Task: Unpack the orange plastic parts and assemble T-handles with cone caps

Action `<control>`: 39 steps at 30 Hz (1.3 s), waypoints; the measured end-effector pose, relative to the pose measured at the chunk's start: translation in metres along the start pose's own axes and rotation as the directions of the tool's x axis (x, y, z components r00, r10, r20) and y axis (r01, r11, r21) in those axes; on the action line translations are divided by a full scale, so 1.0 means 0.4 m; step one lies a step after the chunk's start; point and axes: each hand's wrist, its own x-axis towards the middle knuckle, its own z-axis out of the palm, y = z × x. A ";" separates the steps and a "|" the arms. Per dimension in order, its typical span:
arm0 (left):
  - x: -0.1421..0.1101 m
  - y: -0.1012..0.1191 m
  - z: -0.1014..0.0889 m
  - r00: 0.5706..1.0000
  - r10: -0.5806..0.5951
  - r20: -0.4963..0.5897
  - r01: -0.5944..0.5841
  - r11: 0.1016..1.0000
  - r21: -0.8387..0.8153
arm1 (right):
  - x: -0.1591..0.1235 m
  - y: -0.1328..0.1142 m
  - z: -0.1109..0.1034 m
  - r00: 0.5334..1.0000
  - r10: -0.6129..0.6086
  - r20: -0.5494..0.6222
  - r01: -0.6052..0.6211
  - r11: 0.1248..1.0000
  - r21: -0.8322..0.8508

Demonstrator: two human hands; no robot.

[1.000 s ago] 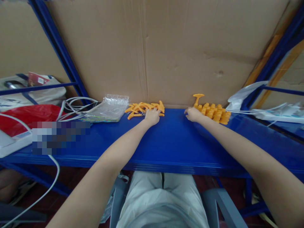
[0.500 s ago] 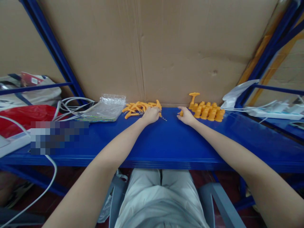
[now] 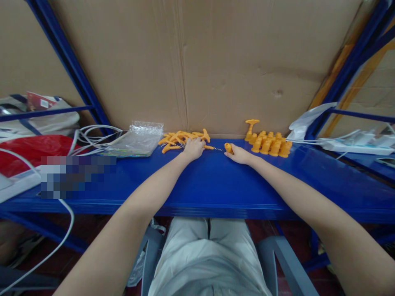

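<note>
Head view: left hand grips orange corkscrew, right hand grips orange sleeve, tip near sleeve; looks like lining-up, calls for steady aim.

Pale trousers, grey-green top, bare forearms

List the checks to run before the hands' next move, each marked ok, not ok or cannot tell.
1. Right hand holds an orange base: ok.
2. Left hand holds an orange corkscrew, spiral pointing towards that base: ok.
3. Spiral exactly in line with the base's opening: cannot tell, too small.
4. Grouped bases standing upright: ok.
5. Piled corkscrews separated from one another: not ok, they overlap.
6. T-handled piece beside the grouped bases upright: ok.
</note>
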 end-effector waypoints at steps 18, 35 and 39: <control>-0.010 0.025 -0.020 0.997 0.065 -0.049 -0.065 0.998 0.001 | -0.035 -0.036 -0.042 0.988 0.141 -0.068 -0.154 0.955 -0.254; 0.012 0.024 0.031 0.930 0.288 -0.227 -0.320 0.940 -0.117 | -0.029 -0.036 -0.034 0.973 -0.181 -0.146 0.144 0.962 -0.232; 0.015 0.020 0.035 0.934 0.295 -0.202 -0.330 0.929 -0.167 | -0.012 -0.003 -0.021 0.959 -0.226 -0.172 0.193 0.964 -0.185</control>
